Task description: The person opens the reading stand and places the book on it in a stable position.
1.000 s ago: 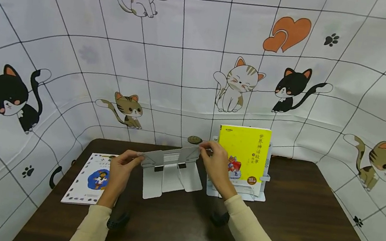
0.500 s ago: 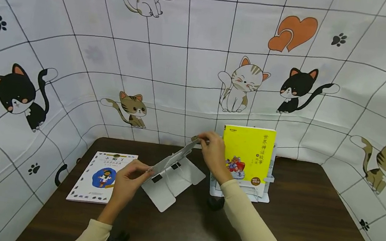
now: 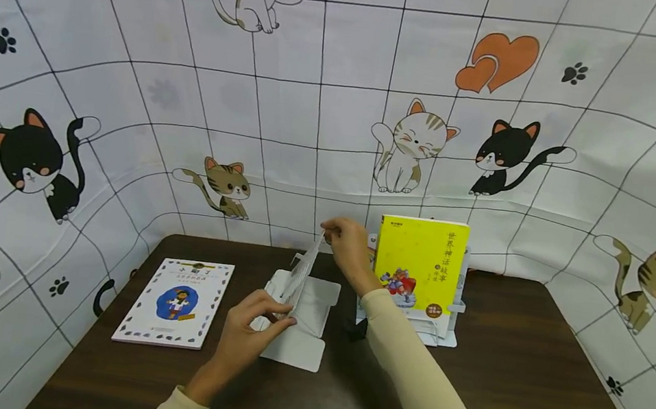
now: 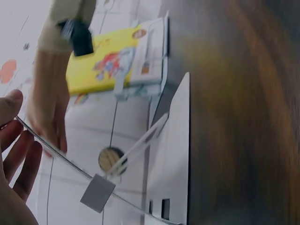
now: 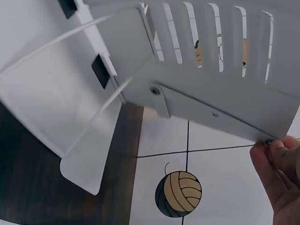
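A pale grey folding book stand (image 3: 297,351) is partly unfolded over the middle of the table, its slotted back panel (image 5: 201,98) raised at an angle to the base and almost edge-on in the head view. My left hand (image 3: 252,329) pinches the near end of that panel between thumb and fingers. At the far upper corner my right hand (image 3: 350,249) pinches the panel's edge; the right wrist view shows the fingertips on this corner. Thin wire arms (image 5: 101,110) run between panel and base. To the right, a yellow book (image 3: 420,261) leans upright on a second stand (image 3: 444,337).
A white book (image 3: 172,301) with a blue round picture lies flat on the dark wooden table (image 3: 527,396) at the left. Behind the table hangs a white gridded cloth (image 3: 339,123) printed with cartoon cats.
The book stand has turned from facing me to nearly edge-on. My left hand has come nearer and to the right, while my right hand has gone slightly left and farther back. Both keep their pinch.
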`<state>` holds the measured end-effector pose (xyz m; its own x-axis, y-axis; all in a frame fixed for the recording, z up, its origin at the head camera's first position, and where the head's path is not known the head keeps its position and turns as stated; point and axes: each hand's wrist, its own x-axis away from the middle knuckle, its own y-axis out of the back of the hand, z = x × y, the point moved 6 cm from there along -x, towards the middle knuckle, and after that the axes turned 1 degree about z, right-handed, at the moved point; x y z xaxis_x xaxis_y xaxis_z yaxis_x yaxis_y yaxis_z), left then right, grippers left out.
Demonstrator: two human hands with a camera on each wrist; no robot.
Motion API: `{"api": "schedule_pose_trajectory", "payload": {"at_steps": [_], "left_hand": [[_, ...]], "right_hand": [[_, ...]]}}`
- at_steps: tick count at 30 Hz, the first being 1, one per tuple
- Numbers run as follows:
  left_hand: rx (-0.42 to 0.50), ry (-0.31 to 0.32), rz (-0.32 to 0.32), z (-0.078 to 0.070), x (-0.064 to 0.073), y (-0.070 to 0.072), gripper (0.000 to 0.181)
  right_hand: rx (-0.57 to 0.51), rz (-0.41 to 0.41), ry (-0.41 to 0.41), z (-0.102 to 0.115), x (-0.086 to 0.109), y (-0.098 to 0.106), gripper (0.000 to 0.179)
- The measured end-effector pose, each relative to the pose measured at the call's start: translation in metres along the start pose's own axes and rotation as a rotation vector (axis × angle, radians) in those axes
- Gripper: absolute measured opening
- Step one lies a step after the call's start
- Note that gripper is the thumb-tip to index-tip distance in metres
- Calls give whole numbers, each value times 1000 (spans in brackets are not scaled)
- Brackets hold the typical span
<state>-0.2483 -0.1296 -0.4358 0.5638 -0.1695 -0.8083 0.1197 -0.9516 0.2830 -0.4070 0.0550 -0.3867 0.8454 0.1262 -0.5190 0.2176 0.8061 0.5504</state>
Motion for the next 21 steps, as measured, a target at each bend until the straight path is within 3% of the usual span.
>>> {"api": "schedule_pose_trajectory", "payload": {"at_steps": [6, 10, 16, 21], "left_hand": [[-95, -73, -12, -15, -2, -21, 36], [-134, -65, -52, -19, -1, -33, 35], [-122, -65, -114, -24, 1, -42, 34], [-113, -58, -121, -22, 0, -47, 33]], "right_hand": [[-40, 95, -16, 5, -10, -14, 25], [-87, 146, -26, 6, -14, -21, 23], [-105, 199, -26, 11, -19, -29, 26], [-113, 228, -5, 18, -21, -35, 27]]}}
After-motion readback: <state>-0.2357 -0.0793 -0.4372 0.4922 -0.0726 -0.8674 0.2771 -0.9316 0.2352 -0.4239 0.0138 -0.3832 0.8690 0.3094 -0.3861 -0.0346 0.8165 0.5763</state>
